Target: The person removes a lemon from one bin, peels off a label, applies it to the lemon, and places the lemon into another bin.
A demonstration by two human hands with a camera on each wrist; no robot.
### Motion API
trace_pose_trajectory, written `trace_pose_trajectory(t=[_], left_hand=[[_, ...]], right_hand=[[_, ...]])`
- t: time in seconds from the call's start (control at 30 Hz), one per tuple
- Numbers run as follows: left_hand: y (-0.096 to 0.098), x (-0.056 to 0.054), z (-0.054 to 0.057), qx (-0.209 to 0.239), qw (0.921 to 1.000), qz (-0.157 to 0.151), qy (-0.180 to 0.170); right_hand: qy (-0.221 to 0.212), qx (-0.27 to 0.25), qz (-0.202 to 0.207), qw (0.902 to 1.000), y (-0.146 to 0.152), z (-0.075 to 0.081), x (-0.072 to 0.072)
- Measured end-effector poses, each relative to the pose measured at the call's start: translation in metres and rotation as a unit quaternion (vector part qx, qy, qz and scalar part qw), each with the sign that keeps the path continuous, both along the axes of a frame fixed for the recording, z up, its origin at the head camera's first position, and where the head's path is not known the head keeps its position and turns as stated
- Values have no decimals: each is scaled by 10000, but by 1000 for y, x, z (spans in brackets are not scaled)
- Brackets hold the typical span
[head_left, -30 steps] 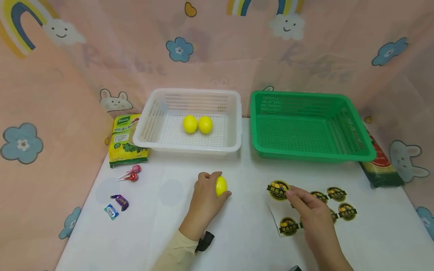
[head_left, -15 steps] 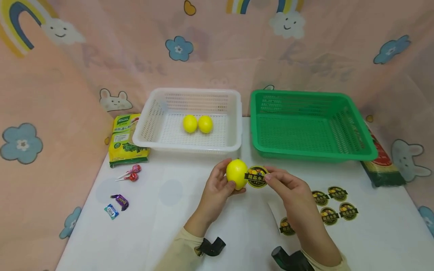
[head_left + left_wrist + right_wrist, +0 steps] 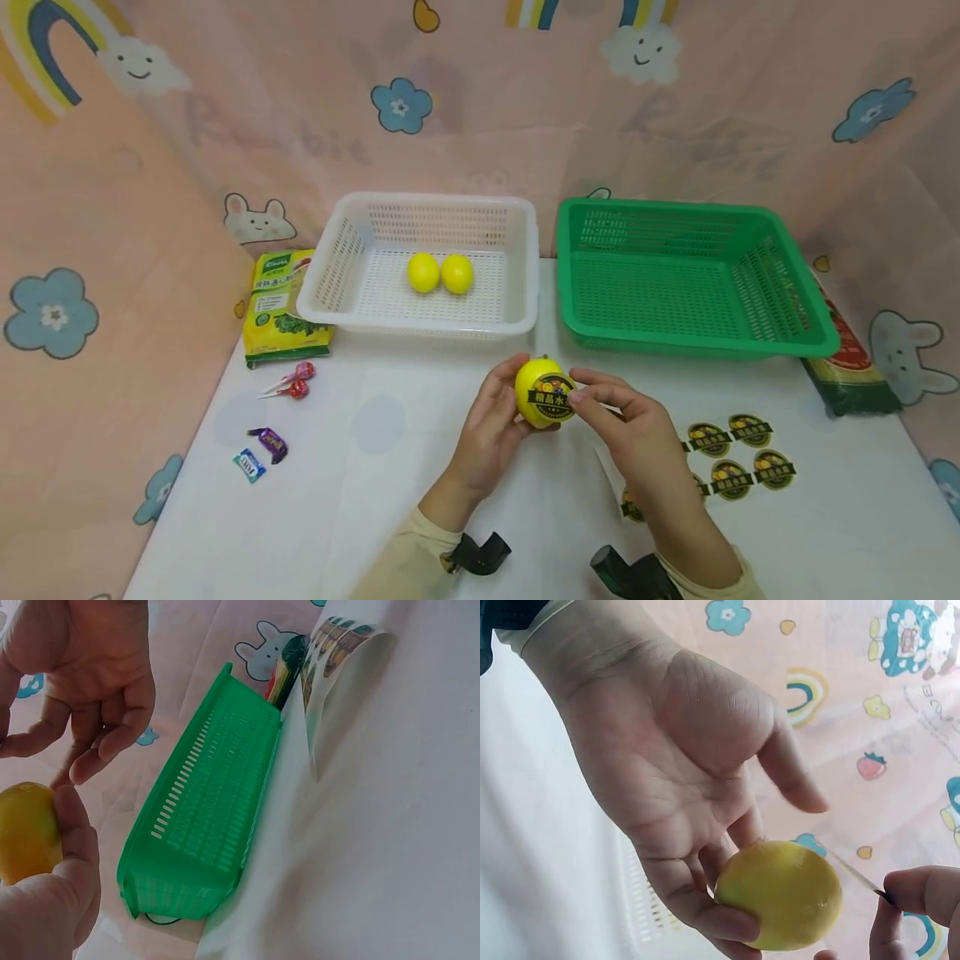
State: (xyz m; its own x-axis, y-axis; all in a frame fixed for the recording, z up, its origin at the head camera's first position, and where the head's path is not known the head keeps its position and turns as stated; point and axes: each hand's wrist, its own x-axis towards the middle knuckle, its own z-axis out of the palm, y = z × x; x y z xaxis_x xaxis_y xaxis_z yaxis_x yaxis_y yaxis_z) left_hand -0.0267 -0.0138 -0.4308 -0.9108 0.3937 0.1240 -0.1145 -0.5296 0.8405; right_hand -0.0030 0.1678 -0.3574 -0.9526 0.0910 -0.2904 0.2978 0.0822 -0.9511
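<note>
A yellow lemon (image 3: 527, 379) is held up over the white table in my left hand (image 3: 487, 433), fingers and thumb curled around it. A round black-and-gold fruit sticker (image 3: 551, 397) overlaps the lemon's front in the head view. My right hand (image 3: 637, 429) pinches the sticker's right edge between thumb and fingertips. In the right wrist view, the sticker (image 3: 855, 876) appears edge-on, slanting from the pinching fingertips (image 3: 922, 889) towards the lemon (image 3: 787, 896). The sticker sheet (image 3: 731, 479), with several similar stickers, lies beneath and beyond my right hand, which partly hides it.
Two lemons (image 3: 440, 273) sit in the white basket (image 3: 416, 323). A green basket (image 3: 697, 342) stands to its right. Snack packets (image 3: 288, 321) flank the baskets. Two lollipops (image 3: 294, 382) and two wrapped candies (image 3: 258, 454) lie at the left.
My left hand has lifted the lemon from the table and brought it right. My right hand has carried the sticker left from above the sheet to the lemon's front.
</note>
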Motion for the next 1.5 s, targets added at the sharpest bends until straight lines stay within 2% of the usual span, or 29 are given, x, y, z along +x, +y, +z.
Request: trace_pose_trajectory(t=[0.33, 0.5, 0.73, 0.87, 1.0, 1.07, 1.23, 1.3, 1.4, 1.5], left_hand=[[4, 1, 0, -177, 9990, 266, -326], [6, 0, 3, 129, 9987, 289, -399], [7, -2, 10, 577, 9964, 38, -615], [7, 0, 13, 853, 9931, -132, -794], [4, 4, 17, 1100, 9902, -343, -789], [2, 8, 20, 1204, 9888, -479, -739], [-3, 18, 29, 1364, 9847, -847, -673], [-6, 21, 33, 1411, 9833, -926, -687], [-10, 25, 39, 1553, 9804, -933, -779], [-12, 26, 42, 1651, 9795, -776, -857]], right_hand=[[21, 249, -42, 9997, -5, -4, 0], [130, 441, -75, 9989, -9, -2, -1], [278, 516, -251, 9980, -13, 2, -1], [349, 541, -215, 9977, -14, 3, 0], [437, 610, -66, 9972, -13, 5, 3], [438, 499, 64, 9978, -11, 6, 6], [454, -241, 343, 9981, -7, 11, 14], [536, -375, 373, 9972, -5, 12, 17], [834, -22, 120, 9964, -2, 10, 20], [1206, 255, -321, 9919, 1, 4, 21]])
